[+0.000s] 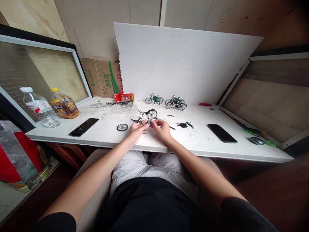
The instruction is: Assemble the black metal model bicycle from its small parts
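Note:
A partly assembled model bicycle (pixel 145 114), dark, with one spoked wheel attached, is tilted just above the white table between my hands. My left hand (pixel 137 132) is closed, its thumb and fingers gripping the lower part of the bicycle. From the other side my right hand (pixel 161 129) pinches at the same spot, where a small silvery part shows at the fingertips. The fingers hide just what is touched there. A loose spoked wheel (pixel 122 127) lies flat left of my left hand. Right of my right hand lie a small black piece (pixel 182 125) and a green strip (pixel 189 124).
Several finished green model bicycles (pixel 154 99) stand at the back before a white board (pixel 185 64). Thin part frames (pixel 112 104) and a red packet (pixel 126 97) lie back left. Bottles (pixel 64 104) and a phone (pixel 84 127) are left; another phone (pixel 222 133) is right.

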Demonstrator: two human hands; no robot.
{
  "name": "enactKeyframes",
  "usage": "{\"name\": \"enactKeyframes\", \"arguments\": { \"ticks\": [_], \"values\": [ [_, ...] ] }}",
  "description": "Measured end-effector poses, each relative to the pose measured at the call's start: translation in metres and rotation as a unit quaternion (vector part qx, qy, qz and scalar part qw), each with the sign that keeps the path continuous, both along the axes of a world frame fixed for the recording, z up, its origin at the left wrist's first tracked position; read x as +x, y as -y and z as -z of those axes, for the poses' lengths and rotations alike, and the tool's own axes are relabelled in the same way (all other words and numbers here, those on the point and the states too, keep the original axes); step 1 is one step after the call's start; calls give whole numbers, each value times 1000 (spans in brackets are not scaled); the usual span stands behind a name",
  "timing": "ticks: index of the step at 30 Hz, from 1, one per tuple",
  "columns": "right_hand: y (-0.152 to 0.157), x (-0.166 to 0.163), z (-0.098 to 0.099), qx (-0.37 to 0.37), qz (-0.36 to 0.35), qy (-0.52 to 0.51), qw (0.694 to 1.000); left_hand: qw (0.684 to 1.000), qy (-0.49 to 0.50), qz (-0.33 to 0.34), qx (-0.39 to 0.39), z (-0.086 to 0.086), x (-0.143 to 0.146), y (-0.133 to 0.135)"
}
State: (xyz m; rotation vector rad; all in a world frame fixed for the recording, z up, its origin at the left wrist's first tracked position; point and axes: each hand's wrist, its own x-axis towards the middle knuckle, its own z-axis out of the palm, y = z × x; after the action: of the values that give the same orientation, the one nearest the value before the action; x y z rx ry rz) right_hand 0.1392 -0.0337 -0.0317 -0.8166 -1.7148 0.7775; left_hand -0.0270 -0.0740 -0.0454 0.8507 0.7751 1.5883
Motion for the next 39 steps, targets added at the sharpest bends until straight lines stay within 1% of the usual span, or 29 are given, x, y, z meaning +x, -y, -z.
{"name": "enactKeyframes", "arguments": {
  "ticks": [4,13,17,19,22,25,28,30,33,35,39],
  "values": [
    [0,-1,0,-1,2,1,1000,1000,0,0,-2,1,0,0],
    [-1,-2,2,-16,-11,1,1000,1000,-4,-24,1,2,0,-1],
    [-1,-2,1,-17,2,5,1000,1000,-9,-28,0,1,1,0],
    [-6,1,-3,-22,12,-5,1000,1000,-13,-26,4,0,1,1],
    [-20,18,-19,-43,38,-15,998,999,-20,-27,7,-1,0,2],
    [-36,44,-40,-57,52,43,996,999,-26,-36,6,-1,0,2],
    [-46,67,-51,-5,58,145,988,998,-26,-62,7,-1,0,0],
    [-51,76,-50,23,39,218,975,997,-21,-72,8,0,0,-1],
    [-56,80,-41,7,-33,304,952,997,-15,-71,9,0,-1,-1],
    [-59,80,-36,-8,-70,335,940,997,-16,-69,8,0,-1,-1],
    [-60,79,-33,-8,-96,359,928,998,-19,-60,9,-1,-1,0]
  ]
}}
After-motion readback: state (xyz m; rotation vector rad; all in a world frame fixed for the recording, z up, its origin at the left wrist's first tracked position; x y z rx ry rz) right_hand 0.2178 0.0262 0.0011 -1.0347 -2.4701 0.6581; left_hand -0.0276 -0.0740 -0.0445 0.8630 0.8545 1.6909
